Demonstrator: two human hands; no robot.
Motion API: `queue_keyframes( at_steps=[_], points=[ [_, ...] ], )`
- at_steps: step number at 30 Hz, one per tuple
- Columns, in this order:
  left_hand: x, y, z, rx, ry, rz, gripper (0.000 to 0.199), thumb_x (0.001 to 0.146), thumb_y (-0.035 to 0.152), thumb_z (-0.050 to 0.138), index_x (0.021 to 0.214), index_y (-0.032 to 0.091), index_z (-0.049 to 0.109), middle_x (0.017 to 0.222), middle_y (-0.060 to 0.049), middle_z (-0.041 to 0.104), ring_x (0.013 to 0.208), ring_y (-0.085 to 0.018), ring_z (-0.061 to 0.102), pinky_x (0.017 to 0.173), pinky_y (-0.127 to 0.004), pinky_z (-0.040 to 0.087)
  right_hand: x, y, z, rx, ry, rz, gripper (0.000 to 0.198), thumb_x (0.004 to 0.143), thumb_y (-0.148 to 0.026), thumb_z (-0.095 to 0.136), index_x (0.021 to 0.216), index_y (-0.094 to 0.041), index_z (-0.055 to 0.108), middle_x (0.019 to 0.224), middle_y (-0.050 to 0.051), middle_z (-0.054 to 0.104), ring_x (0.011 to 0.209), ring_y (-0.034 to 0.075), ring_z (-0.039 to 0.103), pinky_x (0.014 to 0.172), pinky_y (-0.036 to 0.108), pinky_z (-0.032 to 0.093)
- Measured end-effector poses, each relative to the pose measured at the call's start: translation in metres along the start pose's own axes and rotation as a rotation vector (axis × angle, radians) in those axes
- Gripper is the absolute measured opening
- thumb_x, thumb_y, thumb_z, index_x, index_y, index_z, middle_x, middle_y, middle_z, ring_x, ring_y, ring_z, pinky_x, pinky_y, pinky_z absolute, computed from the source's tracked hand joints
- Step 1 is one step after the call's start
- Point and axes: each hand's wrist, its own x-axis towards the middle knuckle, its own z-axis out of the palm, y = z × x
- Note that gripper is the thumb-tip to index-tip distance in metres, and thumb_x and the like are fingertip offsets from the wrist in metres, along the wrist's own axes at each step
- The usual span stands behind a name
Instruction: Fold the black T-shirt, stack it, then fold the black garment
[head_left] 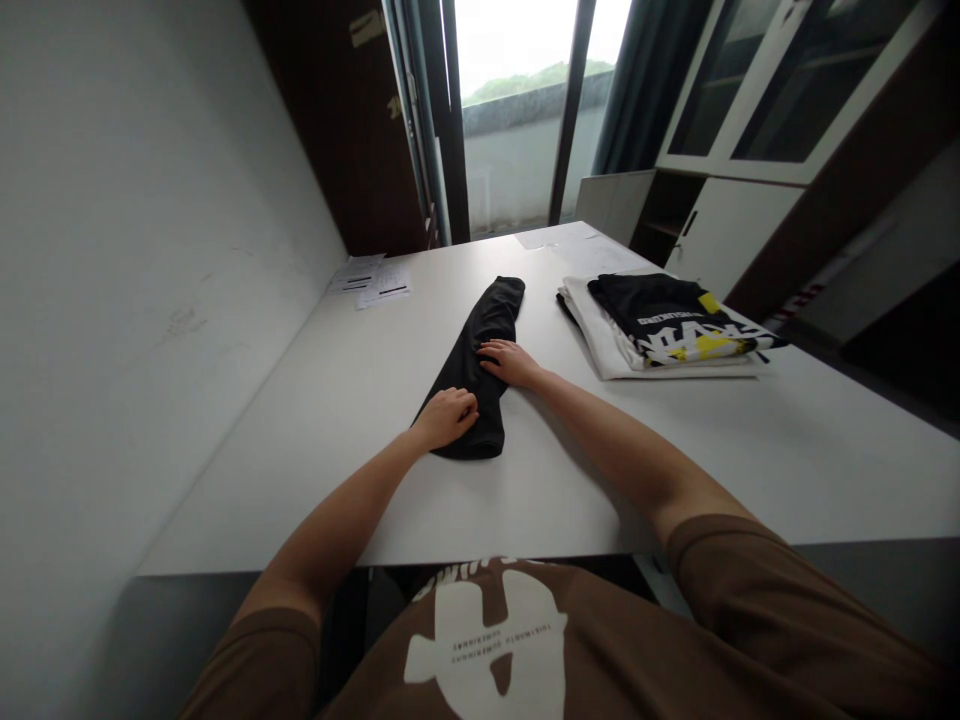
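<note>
A folded black garment (491, 325) lies lengthwise on the white table (315, 420) before me; the folds hide what kind of garment it is. On its near left part rests my left hand (448, 417), fingers curled in and closed against the cloth. Farther up, at the right edge of the garment, my right hand (510, 362) lies flat with fingers stretched over the fabric. Nothing is gripped in my right hand.
To the right is a stack of folded clothes (667, 320), black and white with yellow print. Printed papers (382, 283) lie at the back left, and more sheets (577, 248) at the far end. A white wall (150, 250) borders the table's left side.
</note>
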Motion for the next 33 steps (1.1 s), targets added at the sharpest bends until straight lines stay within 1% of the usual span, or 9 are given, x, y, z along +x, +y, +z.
queue_keyframes(
  at_steps=[15, 26, 33],
  points=[
    [0.0001, 0.0001, 0.0009, 0.006, -0.003, -0.005, 0.009, 0.106, 0.025, 0.063, 0.097, 0.024, 0.066, 0.099, -0.004, 0.07, 0.097, -0.025, 0.064, 0.092, -0.04, 0.05, 0.0003, 0.0016, 0.0005, 0.002, 0.004, -0.026, 0.043, 0.11, -0.037, 0.066, 0.15, -0.026, 0.076, 0.161, 0.008, 0.068, 0.159, 0.033, 0.055, 0.135, 0.055, 0.042],
    [-0.0004, 0.0013, -0.0006, 0.001, -0.004, -0.004, 0.01, 0.106, 0.024, 0.063, 0.096, 0.023, 0.066, 0.098, -0.004, 0.07, 0.095, -0.024, 0.064, 0.091, -0.04, 0.049, 0.0011, 0.0034, 0.0038, 0.003, 0.007, -0.015, 0.044, 0.11, -0.038, 0.065, 0.15, -0.025, 0.076, 0.162, 0.009, 0.067, 0.159, 0.034, 0.054, 0.135, 0.055, 0.041],
    [-0.0002, -0.0007, 0.001, 0.012, 0.002, 0.007, 0.01, 0.107, 0.024, 0.063, 0.097, 0.023, 0.065, 0.098, -0.004, 0.07, 0.094, -0.024, 0.063, 0.089, -0.04, 0.048, 0.0007, 0.0011, 0.0008, 0.006, 0.0, -0.009, 0.042, 0.11, -0.037, 0.066, 0.149, -0.027, 0.076, 0.162, 0.007, 0.067, 0.159, 0.034, 0.054, 0.135, 0.056, 0.042]
  ],
)
